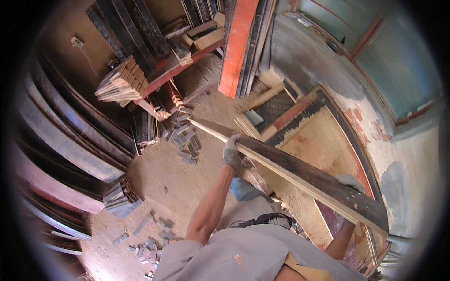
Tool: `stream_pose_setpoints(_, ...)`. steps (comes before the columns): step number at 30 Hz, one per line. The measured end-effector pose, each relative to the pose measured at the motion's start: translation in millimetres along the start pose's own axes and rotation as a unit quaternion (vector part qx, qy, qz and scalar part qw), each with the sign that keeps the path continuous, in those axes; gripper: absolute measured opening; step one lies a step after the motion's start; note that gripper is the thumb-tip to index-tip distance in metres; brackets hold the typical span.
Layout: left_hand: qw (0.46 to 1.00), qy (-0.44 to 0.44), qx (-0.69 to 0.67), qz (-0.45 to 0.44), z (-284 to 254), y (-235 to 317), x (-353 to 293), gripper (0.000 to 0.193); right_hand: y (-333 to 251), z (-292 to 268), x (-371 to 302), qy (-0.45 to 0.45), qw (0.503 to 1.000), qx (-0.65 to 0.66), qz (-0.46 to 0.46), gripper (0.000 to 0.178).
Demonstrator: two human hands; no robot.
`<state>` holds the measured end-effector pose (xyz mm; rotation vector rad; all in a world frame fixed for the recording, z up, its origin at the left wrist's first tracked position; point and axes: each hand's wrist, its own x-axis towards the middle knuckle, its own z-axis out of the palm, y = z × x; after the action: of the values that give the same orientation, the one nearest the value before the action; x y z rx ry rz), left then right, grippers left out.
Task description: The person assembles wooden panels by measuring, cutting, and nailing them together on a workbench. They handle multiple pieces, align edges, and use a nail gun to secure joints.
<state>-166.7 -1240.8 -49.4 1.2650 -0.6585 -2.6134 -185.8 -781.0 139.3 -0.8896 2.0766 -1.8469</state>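
Observation:
Slanting across in front of me is a long plywood plank [309, 175], dark and scuffed on its broad face, with a pale layered edge toward me. My left hand [230, 151], in a grey knit glove, is closed on the plank's near edge toward its far-left end. Toward the near-right end, my right hand [350, 181] is gloved too and curls over the far edge. The right forearm passes beneath the plank, and part of that hand is hidden. Both hands hold the plank off the floor, tilted.
A large wooden panel [314, 140] with a dark border lies right, beneath the plank. An orange board [238, 47] leans upright ahead. Cut wood pieces are stacked on a red bench [180, 68]. Offcuts [183, 136] litter the floor. Long boards [70, 126] line the left side.

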Motion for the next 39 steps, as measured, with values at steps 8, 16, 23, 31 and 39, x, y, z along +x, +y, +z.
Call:
stream_pose_setpoints(8,0.998,-0.058,0.020,-0.010,106,201,214,0.018,51,120,310,0.112,0.959,-0.259,-0.014,0.042)
stream_pose_setpoints(16,0.987,-0.158,0.002,-0.029,203,330,437,0.032,154,214,665,-0.059,0.893,-0.347,0.281,0.054)
stream_pose_setpoints(23,0.981,-0.092,0.167,-0.022,284,380,520,0.062,258,203,908,0.018,0.925,-0.312,0.216,0.067)
stream_pose_setpoints(31,0.875,-0.056,0.480,0.018,230,289,445,0.044,287,256,651,0.152,0.847,-0.336,0.381,0.021)
stream_pose_setpoints(39,0.181,-0.893,0.411,0.001,168,8,100,0.035,282,395,218,0.395,0.660,-0.119,0.628,0.026)
